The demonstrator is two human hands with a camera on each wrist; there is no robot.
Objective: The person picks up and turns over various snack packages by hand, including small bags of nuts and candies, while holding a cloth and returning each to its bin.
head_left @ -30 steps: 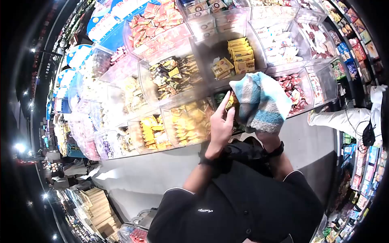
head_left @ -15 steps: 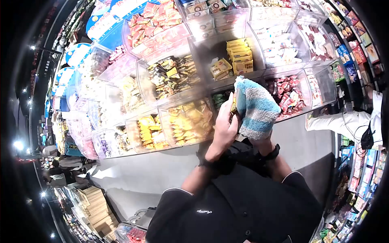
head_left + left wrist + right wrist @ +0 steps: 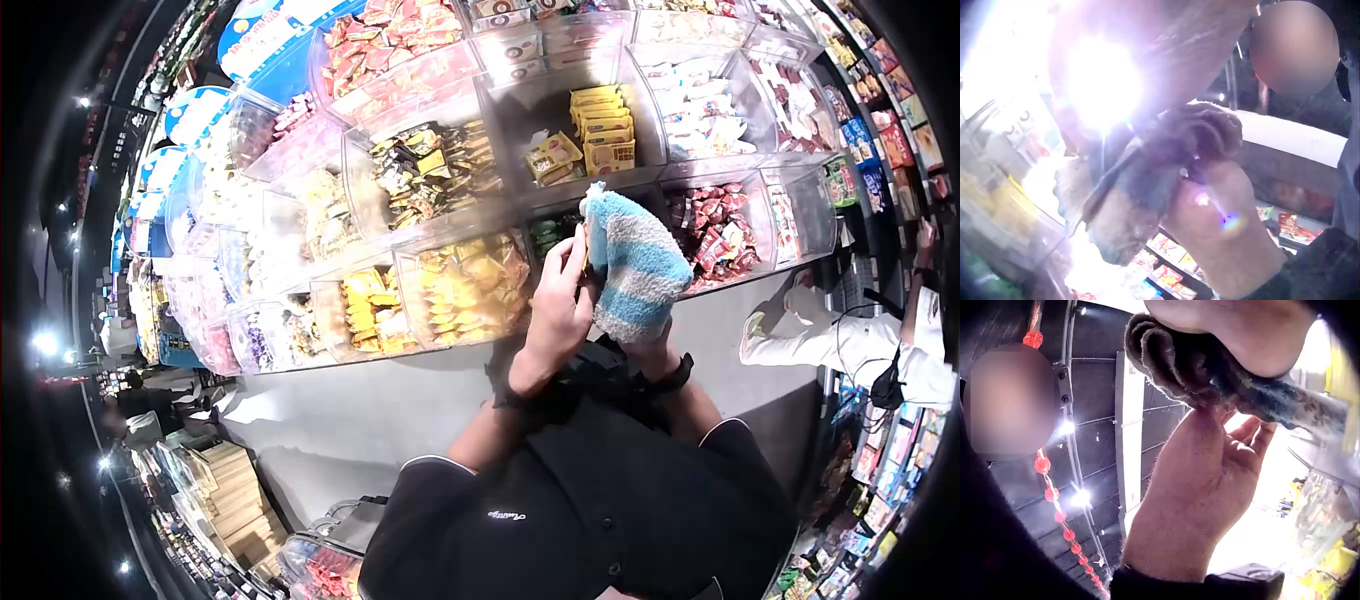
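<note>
- Head view: a blue-and-grey striped cloth (image 3: 640, 265) is in the person's right hand (image 3: 655, 358), which grips it from beneath; the cloth hides the fingers.
- Left hand (image 3: 560, 318) touches the cloth's left edge, fingers and thumb bent close together. By its fingertips shows a thin orange-yellow sliver (image 3: 585, 250), too small to identify; whether it is pinched cannot be told.
- Left of the grip, clear bins hold yellow packets (image 3: 470, 290), washed out by glare.
- Just beyond the left fingertips, green packets (image 3: 548, 235) sit in shadow, partly covered.
- Right of the cloth, red packets (image 3: 722, 235) fill another bin.
- Farther off, right, someone in white trousers (image 3: 785, 350) is cut off.
- Left wrist view: a flare blots out much of the near hand.
</note>
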